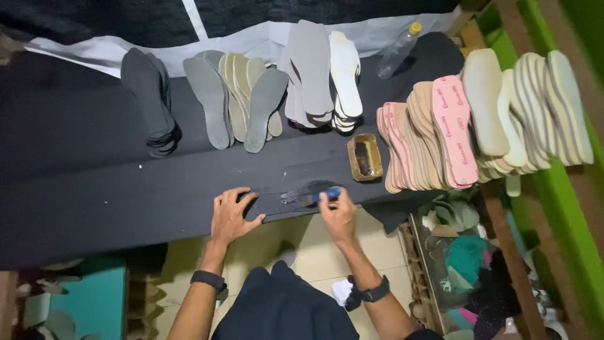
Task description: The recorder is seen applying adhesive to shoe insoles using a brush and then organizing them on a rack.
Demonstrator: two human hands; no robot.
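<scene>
Left hand [231, 214] flat, fingers spread, pressing a black sole-shaped insole [283, 200] at the near edge of the dark cloth-covered workbench [88, 189]. Right hand [338, 214] closed around a small blue-handled brush [324, 196], bristles on the insole's wet, shiny patch.

Just beyond the brush: rectangular amber glue tin [364, 157], open. Across the back: stack of black insoles [150, 101], fanned grey insoles [236, 101], grey-and-white stack [324, 75], clear plastic bottle with yellow cap [397, 50]. Right: overlapping pink and tan insoles [428, 135], cream foam soles [535, 107]. Nothing between hands and tin.
</scene>
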